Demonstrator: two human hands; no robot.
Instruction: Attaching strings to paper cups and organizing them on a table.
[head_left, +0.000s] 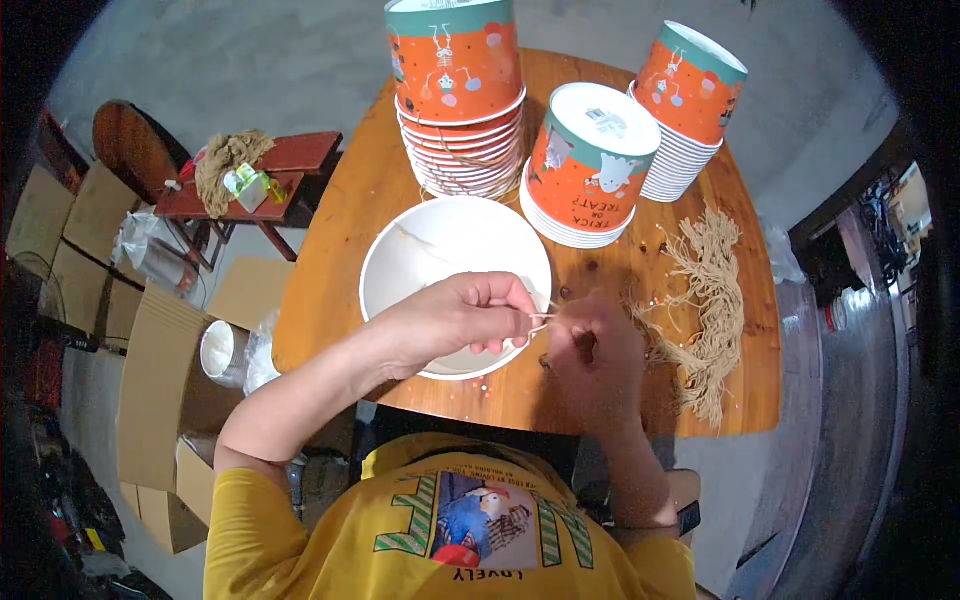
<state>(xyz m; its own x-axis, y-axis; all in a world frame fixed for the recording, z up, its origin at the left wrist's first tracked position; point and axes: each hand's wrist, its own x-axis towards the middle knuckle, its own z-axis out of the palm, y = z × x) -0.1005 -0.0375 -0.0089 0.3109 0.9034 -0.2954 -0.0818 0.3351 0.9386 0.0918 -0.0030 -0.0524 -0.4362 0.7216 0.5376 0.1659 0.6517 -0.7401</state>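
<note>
over the right rim of a white tub [440, 225], the left hand [468, 318] pinches a pale cord [541, 318]; beside it the blurred right hand [600, 365] curls, its grip unclear; farther right, tan yarn [726, 300] lies on the worktop [325, 310].

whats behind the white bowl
Directly behind the white bowl stands a stack of orange buckets on the table, with another stack behind to the right. The bowl's wall covers some tabletop at its far side, so anything there can't be seen.
</note>
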